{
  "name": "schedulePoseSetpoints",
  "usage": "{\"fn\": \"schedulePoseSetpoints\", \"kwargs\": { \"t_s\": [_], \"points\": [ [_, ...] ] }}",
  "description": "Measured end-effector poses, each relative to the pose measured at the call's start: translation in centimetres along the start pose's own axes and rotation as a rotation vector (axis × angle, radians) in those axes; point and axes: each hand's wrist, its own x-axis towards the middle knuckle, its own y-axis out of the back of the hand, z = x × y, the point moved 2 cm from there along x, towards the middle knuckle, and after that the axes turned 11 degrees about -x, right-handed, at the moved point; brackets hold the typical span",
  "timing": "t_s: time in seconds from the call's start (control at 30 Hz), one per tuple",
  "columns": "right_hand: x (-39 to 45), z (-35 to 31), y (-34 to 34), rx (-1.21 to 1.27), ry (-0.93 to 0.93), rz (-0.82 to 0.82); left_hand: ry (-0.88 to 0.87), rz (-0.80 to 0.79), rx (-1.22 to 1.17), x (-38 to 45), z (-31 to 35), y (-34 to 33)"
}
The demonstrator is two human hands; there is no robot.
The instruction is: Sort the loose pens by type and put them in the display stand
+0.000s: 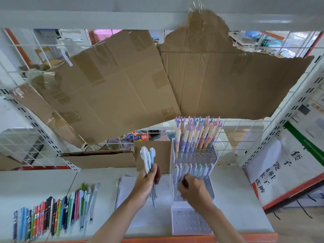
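A clear tiered display stand (192, 223) stands on the white shelf, right of centre. Its top tier holds several pastel pens with antler-like caps (198, 135); its middle tier holds a row of pale blue and white pens (192, 170). My left hand (146, 183) grips a bunch of pale blue and white pens (148, 157), held upright just left of the stand. My right hand (192, 190) is over the middle tier with curled fingers; a pen in it cannot be made out through the blur. The stand's lowest tier shows empty holes.
Several loose pens of mixed colours (52, 214) lie in a row at the shelf's left. A single white pen (118, 192) lies beside a white sheet (128, 190). Torn cardboard (122, 85) hangs on the wire grid behind. A sign with characters (273, 172) leans at the right.
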Motion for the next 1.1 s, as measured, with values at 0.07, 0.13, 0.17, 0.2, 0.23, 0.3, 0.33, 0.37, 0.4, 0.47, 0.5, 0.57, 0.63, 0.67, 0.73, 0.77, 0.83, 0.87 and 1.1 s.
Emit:
{"fn": "schedulePoseSetpoints", "kwargs": {
  "t_s": [0.07, 0.13, 0.17, 0.2, 0.23, 0.3, 0.33, 0.37, 0.4, 0.47, 0.5, 0.57, 0.63, 0.67, 0.73, 0.77, 0.83, 0.87, 1.1],
  "points": [
    [0.5, 1.5, 0.4, 0.048, -0.056, 0.08, -0.011, -0.031, 0.072, -0.2, 0.0, 0.5],
    [1.2, 2.5, 0.2, 0.063, -0.083, 0.125, 0.008, -0.051, 0.122, -0.3, -0.2, 0.7],
    [1.6, 2.8, -0.1, 0.072, -0.097, 0.132, 0.023, -0.058, 0.128, -0.3, -0.3, 0.7],
    [1.9, 3.0, -0.3, 0.075, -0.109, 0.136, 0.034, -0.066, 0.132, -0.3, -0.4, 0.6],
    [2.3, 3.0, -0.6, 0.071, -0.115, 0.135, 0.04, -0.075, 0.137, -0.4, -0.4, 0.6],
    [2.8, 2.9, -1.1, 0.022, -0.121, 0.11, 0.041, -0.094, 0.15, -0.6, -0.6, 0.5],
    [3.0, 2.8, -1.3, -0.015, -0.125, 0.091, 0.037, -0.098, 0.152, -0.6, -0.6, 0.6],
    [3.2, 2.7, -1.6, -0.045, -0.13, 0.067, 0.034, -0.098, 0.151, -0.7, -0.7, 0.6],
    [3.3, 2.5, -2.0, -0.077, -0.138, 0.039, 0.03, -0.096, 0.149, -0.8, -0.6, 0.7],
    [3.4, 2.2, -2.7, -0.127, -0.159, 0.0, 0.02, -0.089, 0.133, -0.9, -0.5, 0.7],
    [3.5, 1.9, -2.9, -0.144, -0.164, -0.002, 0.013, -0.086, 0.124, -0.9, -0.4, 0.7],
    [3.5, 1.6, -3.2, -0.177, -0.175, 0.002, 0.005, -0.089, 0.108, -1.0, -0.2, 0.7],
    [3.4, 1.6, -3.3, -0.183, -0.187, 0.006, 0.008, -0.096, 0.095, -1.1, -0.2, 0.5],
    [3.3, 1.6, -3.3, -0.168, -0.194, 0.008, 0.013, -0.093, 0.095, -1.1, -0.2, 0.5],
    [3.4, 1.6, -3.3, -0.151, -0.213, 0.009, 0.018, -0.085, 0.09, -1.1, -0.4, 0.2],
    [3.4, 1.5, -3.3, -0.158, -0.22, 0.001, 0.019, -0.082, 0.083, -1.0, -0.5, 0.1],
    [3.4, 1.0, -3.2, -0.176, -0.238, -0.02, 0.021, -0.076, 0.074, -0.9, -0.6, -0.2],
    [3.5, 0.9, -3.2, -0.177, -0.251, -0.023, 0.019, -0.079, 0.072, -0.9, -0.5, -0.3],
    [3.5, 0.5, -3.3, -0.245, -0.286, -0.021, 0.022, -0.089, 0.053, -1.1, -0.3, -0.9]
  ]
}}
